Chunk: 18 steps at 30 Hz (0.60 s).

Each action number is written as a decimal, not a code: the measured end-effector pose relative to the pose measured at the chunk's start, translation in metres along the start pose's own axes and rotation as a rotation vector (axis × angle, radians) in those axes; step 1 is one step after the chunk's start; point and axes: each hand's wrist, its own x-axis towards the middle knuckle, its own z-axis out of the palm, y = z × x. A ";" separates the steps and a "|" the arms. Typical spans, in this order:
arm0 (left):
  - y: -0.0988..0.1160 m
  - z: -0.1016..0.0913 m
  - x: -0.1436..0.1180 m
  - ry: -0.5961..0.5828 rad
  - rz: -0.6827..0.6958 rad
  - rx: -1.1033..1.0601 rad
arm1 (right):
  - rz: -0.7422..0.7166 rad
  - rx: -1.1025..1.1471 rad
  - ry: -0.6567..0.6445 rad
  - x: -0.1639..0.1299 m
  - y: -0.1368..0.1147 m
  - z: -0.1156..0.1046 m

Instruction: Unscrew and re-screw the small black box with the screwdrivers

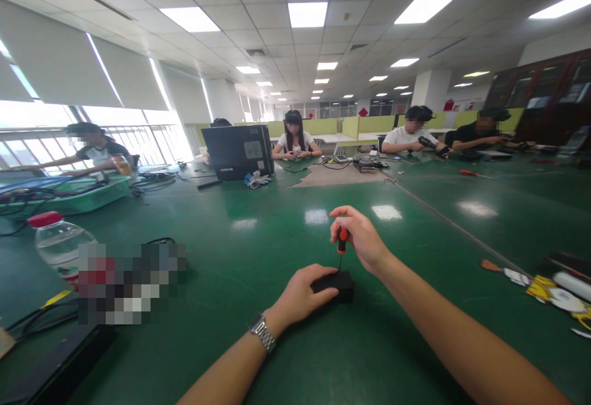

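Note:
A small black box-shaped block (344, 288) lies on the green tabletop in front of me. My left hand (307, 294) is closed around its left end, thumb on the near side and fingers over the far side. Above the block stands a screwdriver (342, 242) with an orange and black handle, nearly upright, its thin shaft running down to the block's top. My right hand (357, 232) grips that handle with bent fingers. What the tip touches is too small to make out. A metal watch (262, 332) sits on my left wrist.
On the left are a red-capped water bottle (62, 242), cables and a green basket (104, 196). A black computer case (239, 151) and gloves (257, 179) stand farther back. Tools and a brush (490, 265) lie at right; another screwdriver (470, 173) lies beyond. Several people sit around the table.

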 end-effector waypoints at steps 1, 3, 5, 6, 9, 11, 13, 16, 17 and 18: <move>0.000 0.000 0.000 0.001 0.002 -0.001 | -0.004 0.001 0.005 0.000 0.000 0.000; 0.000 0.000 0.000 0.001 0.003 0.002 | -0.017 -0.005 0.029 0.000 0.001 0.000; 0.001 0.000 0.000 0.001 0.005 0.007 | -0.018 -0.008 0.026 0.001 0.002 -0.001; 0.001 0.000 0.000 0.001 0.006 0.010 | -0.014 -0.006 0.011 0.001 0.002 -0.001; 0.001 -0.001 0.000 0.003 0.005 0.020 | -0.006 0.004 -0.032 0.000 0.003 -0.001; 0.001 -0.001 0.000 0.004 0.005 0.024 | -0.026 -0.007 -0.004 0.000 0.002 0.000; 0.001 -0.001 0.000 0.003 0.005 0.021 | -0.042 -0.022 0.036 0.000 0.001 0.001; 0.001 -0.001 0.000 -0.002 0.002 0.016 | -0.010 -0.014 0.010 -0.001 0.000 0.000; 0.002 -0.001 0.000 -0.003 0.001 0.015 | 0.005 -0.002 -0.014 -0.001 0.000 0.000; 0.002 -0.001 0.000 -0.004 0.000 0.014 | 0.012 0.011 -0.035 -0.001 0.000 0.000</move>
